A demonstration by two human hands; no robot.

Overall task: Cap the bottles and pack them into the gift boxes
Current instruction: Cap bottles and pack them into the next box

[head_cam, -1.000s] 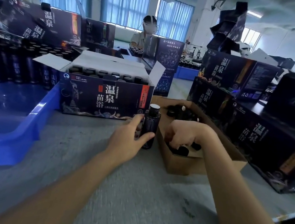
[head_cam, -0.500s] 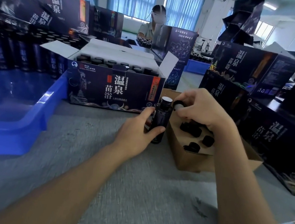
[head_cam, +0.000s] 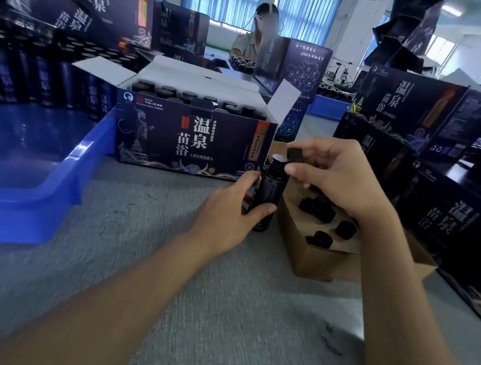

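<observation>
Our right hand [head_cam: 335, 177] has come up out of the brown box [head_cam: 314, 261] since 1 second ago and is now pinching 1 black cap [head_cam: 295, 154] between thumb and forefinger, the other fingers curling loosely. We are holding the cap just above and to the right of the bottle's mouth, and it is not seated on it. Our left hand [head_cam: 229, 208] is gripping the lower body of the dark bottle [head_cam: 270, 189], fingers and thumb wrapping round it. The bottle is standing upright on the grey table [head_cam: 216, 302], between the open gift box [head_cam: 189, 141] and the brown box. Rows of capped bottles are filling the gift box, its flaps standing open. Loose caps [head_cam: 317, 207] are lying in the brown box. A blue tray [head_cam: 28, 208] is sitting at our left.
</observation>
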